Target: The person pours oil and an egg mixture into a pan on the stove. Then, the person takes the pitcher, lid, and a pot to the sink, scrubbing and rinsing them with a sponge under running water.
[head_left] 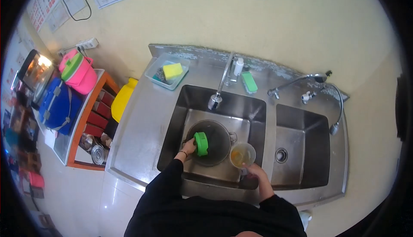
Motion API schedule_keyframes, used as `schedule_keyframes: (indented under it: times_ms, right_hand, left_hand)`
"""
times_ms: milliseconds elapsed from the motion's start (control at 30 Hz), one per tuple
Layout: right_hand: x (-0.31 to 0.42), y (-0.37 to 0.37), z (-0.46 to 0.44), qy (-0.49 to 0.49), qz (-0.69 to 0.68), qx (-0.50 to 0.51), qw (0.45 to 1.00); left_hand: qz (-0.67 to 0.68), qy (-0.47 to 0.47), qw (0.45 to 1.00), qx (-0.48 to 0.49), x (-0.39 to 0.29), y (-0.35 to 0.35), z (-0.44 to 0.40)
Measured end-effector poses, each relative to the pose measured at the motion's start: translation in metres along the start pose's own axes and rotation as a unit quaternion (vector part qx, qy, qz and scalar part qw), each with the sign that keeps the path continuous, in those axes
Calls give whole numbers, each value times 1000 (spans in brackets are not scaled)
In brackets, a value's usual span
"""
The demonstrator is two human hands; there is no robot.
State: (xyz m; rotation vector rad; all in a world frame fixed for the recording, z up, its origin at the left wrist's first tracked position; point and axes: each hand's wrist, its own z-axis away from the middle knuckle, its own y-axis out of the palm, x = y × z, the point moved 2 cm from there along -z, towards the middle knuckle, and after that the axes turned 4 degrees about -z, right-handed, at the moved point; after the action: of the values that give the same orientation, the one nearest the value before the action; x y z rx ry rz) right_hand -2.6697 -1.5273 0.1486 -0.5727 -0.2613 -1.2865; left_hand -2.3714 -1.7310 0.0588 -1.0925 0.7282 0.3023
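My left hand (189,146) is closed on a bright green, rounded piece with notched edges (201,144), which looks like plastic; I cannot tell its exact kind. It is held over a large dark round pot (215,130) that sits in the left sink basin. To the right, my right hand (255,170) grips a clear plastic container (246,151) by its near side. Something yellowish shows inside the container. The container is above the basin, beside the pot's loop handle (233,137).
Above the pot hangs a flexible faucet (214,101). Behind the basin stand a white bottle (238,67), a green sponge (249,82) and a plastic tub (167,83) with a yellow sponge (173,71). A second basin (316,146) with a spray tap (334,128) lies right.
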Motion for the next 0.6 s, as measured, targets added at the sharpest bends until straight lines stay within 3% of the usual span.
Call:
schedule_keyframes:
  times_ms: [33,67,100,167,233,300,367,467,600]
  right_hand:
    - [33,-10,27,55,41,1,998]
    - [66,-24,44,-20,109,-7,994]
    - [96,-35,51,-93,175,-15,980]
    - [141,-59,32,-277,150,-91,945]
    - [205,-73,22,-425,47,-95,899]
    - [253,-90,-24,-488,30,-222,844]
    - [293,-101,-72,-547,56,-330,767]
    - [333,-106,-116,-527,84,-413,738]
    - [349,-129,-179,-481,-33,-320,815]
  left_hand:
    - [17,15,1000,6,-4,-6,1]
    - [33,29,999,16,-11,-14,9]
    - [164,15,983,77,-28,-29,20]
    - [218,39,969,109,-14,-23,17]
    - [257,47,956,135,-5,-22,21]
    - [277,46,947,157,-11,-33,23]
    - [353,11,929,114,-42,-58,39]
    - [394,-13,918,41,-52,-80,41]
    - [352,49,928,-110,-66,-106,46]
